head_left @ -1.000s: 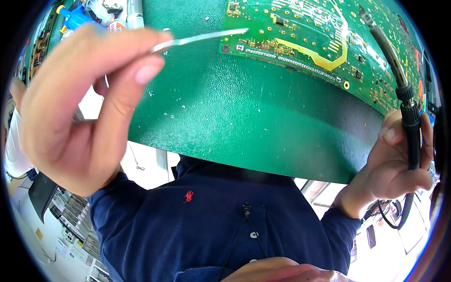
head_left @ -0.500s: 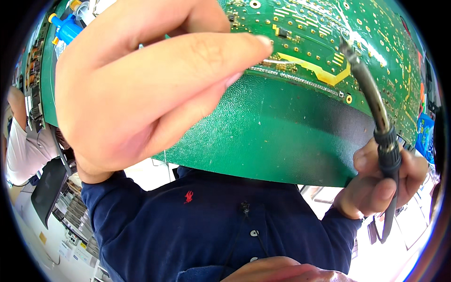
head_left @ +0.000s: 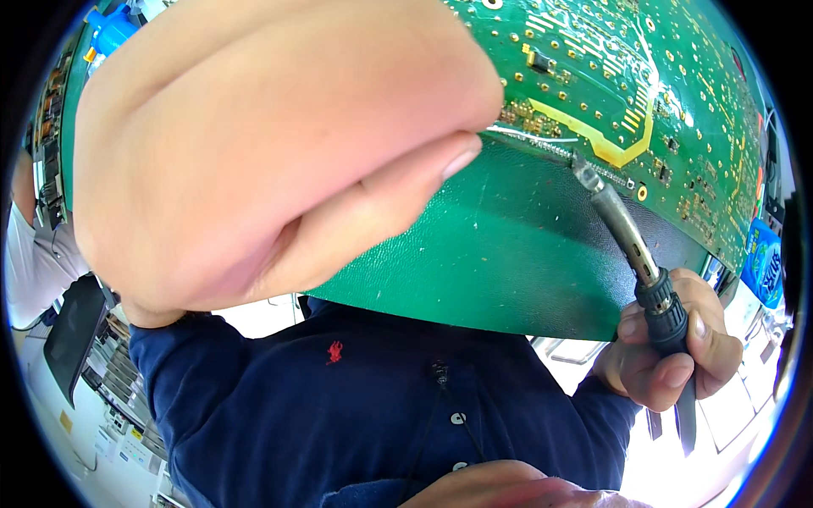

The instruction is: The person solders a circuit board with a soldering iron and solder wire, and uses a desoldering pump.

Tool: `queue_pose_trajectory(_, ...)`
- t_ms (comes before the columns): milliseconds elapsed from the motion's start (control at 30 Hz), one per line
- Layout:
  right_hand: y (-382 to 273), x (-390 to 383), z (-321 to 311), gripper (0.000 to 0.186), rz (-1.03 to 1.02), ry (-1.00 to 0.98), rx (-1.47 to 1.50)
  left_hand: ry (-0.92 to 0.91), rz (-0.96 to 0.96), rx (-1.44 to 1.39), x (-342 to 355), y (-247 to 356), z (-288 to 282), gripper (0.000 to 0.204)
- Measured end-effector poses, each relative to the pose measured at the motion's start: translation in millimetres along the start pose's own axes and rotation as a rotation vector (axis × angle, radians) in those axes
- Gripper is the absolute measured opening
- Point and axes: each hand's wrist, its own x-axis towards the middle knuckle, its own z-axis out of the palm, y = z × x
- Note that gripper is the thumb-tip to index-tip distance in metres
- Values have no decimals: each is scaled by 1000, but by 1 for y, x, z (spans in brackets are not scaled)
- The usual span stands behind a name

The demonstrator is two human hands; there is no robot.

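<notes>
A green circuit board (head_left: 593, 59) with a yellow angular trace lies across the top. Along its near edge runs a row of shiny solder joints (head_left: 622, 180). My left hand (head_left: 254, 161) is large and close, its fingers closed in a pinch. From it a thin silvery solder wire (head_left: 550, 139) reaches out just above the row; the fingertips on it are partly hidden. My right hand (head_left: 669, 347) is wrapped around the dark handle of a soldering iron (head_left: 627, 229). Its tip points up and left, at or very near the solder row and the wire's end; contact cannot be told.
Beneath the board lies a green mat (head_left: 474, 245). A blue dispenser with a yellow tip (head_left: 112, 32) is at the upper left, near another populated board (head_left: 52, 135). A blue packet (head_left: 765, 262) sits at the right. At far left shows another person's pale sleeve (head_left: 38, 258).
The iron's tip has come down and left from over the board to the solder row. My left hand has turned and come closer, and the wire's end now lies by the tip.
</notes>
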Motion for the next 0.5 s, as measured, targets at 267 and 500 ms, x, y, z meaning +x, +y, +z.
queue_pose_trajectory(267, 1, -1, -2, 26, -5, -12, 3, -14, 34, -50, 2, -4, 3, 29)
queue_pose_trajectory(500, 2, -6, -2, 24, -3, -8, -59, -22, 37, -60, 5, -8, 13, 27)
